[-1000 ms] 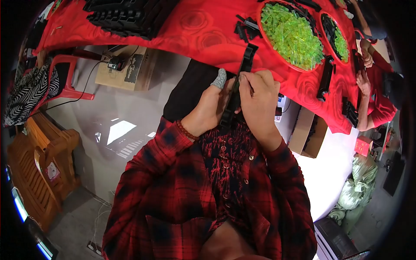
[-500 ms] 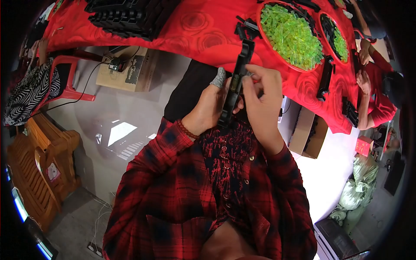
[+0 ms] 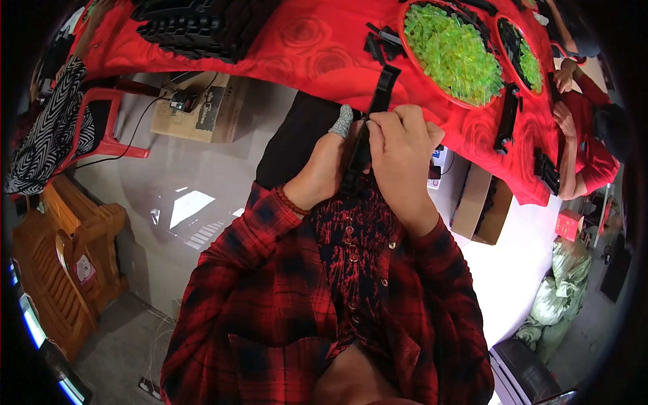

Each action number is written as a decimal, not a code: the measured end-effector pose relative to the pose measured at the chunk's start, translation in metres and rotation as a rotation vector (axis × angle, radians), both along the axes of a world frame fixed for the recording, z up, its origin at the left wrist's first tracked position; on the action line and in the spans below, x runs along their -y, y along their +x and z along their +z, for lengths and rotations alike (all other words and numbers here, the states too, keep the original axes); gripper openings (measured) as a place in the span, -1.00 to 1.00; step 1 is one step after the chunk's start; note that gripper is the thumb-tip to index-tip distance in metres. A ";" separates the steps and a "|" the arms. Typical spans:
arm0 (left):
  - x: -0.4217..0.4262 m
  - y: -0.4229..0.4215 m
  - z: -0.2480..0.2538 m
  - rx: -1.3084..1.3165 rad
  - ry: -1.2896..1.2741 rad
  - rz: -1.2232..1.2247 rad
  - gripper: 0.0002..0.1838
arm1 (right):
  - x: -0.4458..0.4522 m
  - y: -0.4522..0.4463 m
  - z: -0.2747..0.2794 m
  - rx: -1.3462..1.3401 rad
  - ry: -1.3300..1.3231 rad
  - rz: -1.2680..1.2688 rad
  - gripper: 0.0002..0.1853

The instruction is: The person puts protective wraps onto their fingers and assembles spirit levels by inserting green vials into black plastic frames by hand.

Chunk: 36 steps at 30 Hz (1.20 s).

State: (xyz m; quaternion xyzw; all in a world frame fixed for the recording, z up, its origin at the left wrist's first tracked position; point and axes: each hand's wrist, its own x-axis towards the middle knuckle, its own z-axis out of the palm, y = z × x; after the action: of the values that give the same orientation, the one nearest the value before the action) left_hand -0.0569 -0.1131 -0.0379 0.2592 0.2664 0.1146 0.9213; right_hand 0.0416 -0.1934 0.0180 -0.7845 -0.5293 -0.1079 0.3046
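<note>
A long, narrow black plastic frame (image 3: 385,84) is held tilted in front of my body, its far end toward the table. My left hand (image 3: 322,165) is closed around its near half, with a grey knitted cover (image 3: 343,121) on the thumb. My right hand (image 3: 403,152) is pinched against the middle of the frame, back of the hand up. Whether a small piece sits between those fingertips is hidden. Beyond the frame, a red basin (image 3: 403,42) on the table holds many clear yellow-green pieces (image 3: 449,57) and some black parts.
A red rose-patterned cloth (image 3: 304,34) covers the table. Stacked black parts (image 3: 202,30) stand at the back left, and a second basin (image 3: 501,34) is on the right. Cardboard boxes (image 3: 196,115) stand below. Other people sit at both sides, one in a red sleeve (image 3: 597,162).
My right hand has turned over the frame, its fingers drawn together at the middle, covering the yellowish spot seen there earlier. The frame has tilted slightly. At the left, a person's arm has shifted toward the table.
</note>
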 end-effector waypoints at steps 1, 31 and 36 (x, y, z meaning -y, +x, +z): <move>0.000 0.000 0.000 0.011 0.015 -0.004 -0.40 | -0.001 -0.001 0.000 0.017 -0.004 -0.003 -0.86; 0.001 0.003 -0.007 -0.079 -0.049 0.034 -0.40 | -0.014 0.003 -0.001 -0.211 -0.077 -0.039 -0.81; -0.001 0.004 0.003 -0.092 -0.030 0.088 -0.37 | -0.013 -0.005 -0.004 -0.274 -0.032 -0.077 -0.71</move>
State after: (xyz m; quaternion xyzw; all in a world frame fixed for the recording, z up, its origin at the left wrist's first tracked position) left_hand -0.0525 -0.1119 -0.0354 0.2382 0.3215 0.1389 0.9059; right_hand 0.0363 -0.1803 0.0140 -0.8163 -0.4538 -0.0030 0.3573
